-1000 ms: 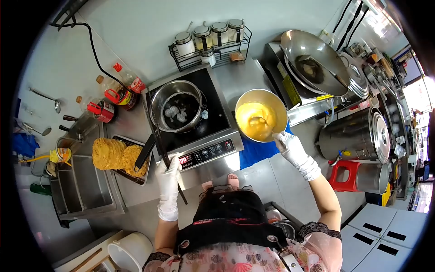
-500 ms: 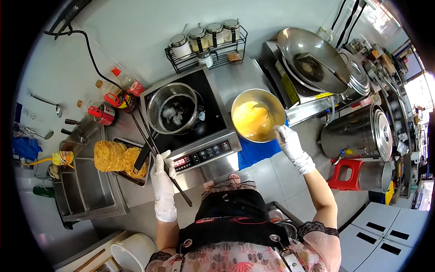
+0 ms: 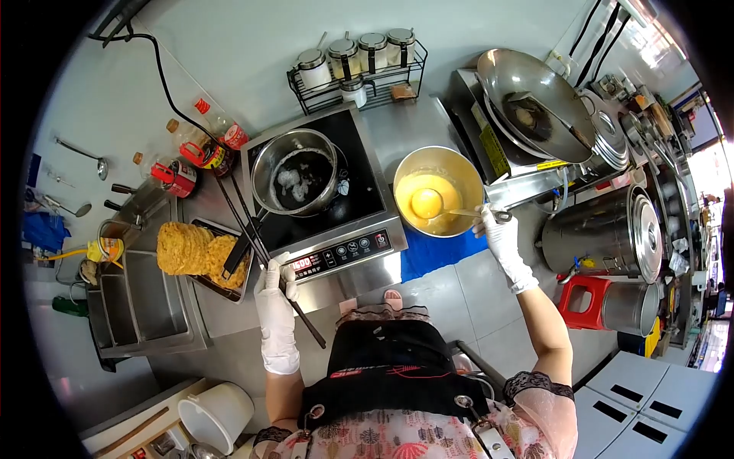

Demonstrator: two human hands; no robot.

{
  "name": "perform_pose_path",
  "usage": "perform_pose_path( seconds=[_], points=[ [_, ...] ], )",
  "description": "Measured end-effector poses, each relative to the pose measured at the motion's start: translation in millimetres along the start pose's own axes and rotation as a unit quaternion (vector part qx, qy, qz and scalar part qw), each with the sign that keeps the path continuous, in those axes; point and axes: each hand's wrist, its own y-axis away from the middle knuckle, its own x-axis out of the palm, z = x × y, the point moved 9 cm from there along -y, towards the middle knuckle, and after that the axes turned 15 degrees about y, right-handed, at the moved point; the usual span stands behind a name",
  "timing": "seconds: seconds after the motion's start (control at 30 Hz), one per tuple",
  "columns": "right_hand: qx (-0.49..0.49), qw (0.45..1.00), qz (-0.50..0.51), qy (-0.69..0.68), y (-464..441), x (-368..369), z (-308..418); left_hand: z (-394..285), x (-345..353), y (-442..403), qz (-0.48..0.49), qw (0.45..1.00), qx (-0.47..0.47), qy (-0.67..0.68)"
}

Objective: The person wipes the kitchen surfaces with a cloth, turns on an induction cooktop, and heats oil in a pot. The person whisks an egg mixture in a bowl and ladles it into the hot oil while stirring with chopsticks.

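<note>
"What's the left grip on?"

"Left white-gloved hand [image 3: 277,320] closed round long dark chopsticks [image 3: 313,330], angled beside the steel saucepan [image 3: 262,172], probably for reach."

"And right?"

"Right white-gloved hand [image 3: 501,243] clasping the metal ladle [image 3: 461,212] near its handle's end, seemingly keeping fingers clear of yellow liquid [image 3: 413,187] inside the round steel bowl [image 3: 440,156]!"

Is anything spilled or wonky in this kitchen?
I can't see any spills. One crinkly yellow cake pokes out past its tray, a bit untidy. A blue sheet sticks out from under the mixing bowl, looking crooked. Nothing looks broken.
</note>
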Motion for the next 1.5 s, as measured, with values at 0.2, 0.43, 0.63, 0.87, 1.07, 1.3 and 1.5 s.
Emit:
perform_pose_path(
  seconds=[0.2,0.43,0.63,0.87,1.07,1.3,1.5],
  points=[
    [0.022,0.998,-0.038,-0.034,12.1,-18.3,4.4,1.0,-0.8,-2.2,0.014,1.000,-0.014,-0.016],
    [-0.009,0.997,-0.061,-0.054,44.5,-33.8,33.8,-11.1,-6.6,-13.9,0.048,0.998,-0.026,-0.036],
    [-0.010,0.993,-0.115,-0.020,79.5,-45.2,60.2,-22.0,-13.7,-16.1,0.071,0.996,-0.040,-0.038],
    [-0.016,0.988,-0.153,-0.011,102.9,-57.5,65.4,-25.8,-26.1,-20.6,0.097,0.993,-0.052,-0.036],
    [-0.015,0.985,-0.173,0.019,114.4,-70.4,71.0,-29.2,-30.6,-19.8,0.113,0.992,-0.055,-0.033],
    [0.000,0.983,-0.185,0.006,125.4,-80.9,66.7,-33.3,-32.9,-20.1,0.117,0.991,-0.059,-0.037],
    [0.004,0.981,-0.192,0.033,130.8,-89.0,68.6,-36.4,-36.1,-24.7,0.123,0.990,-0.053,-0.037]
  ],
)
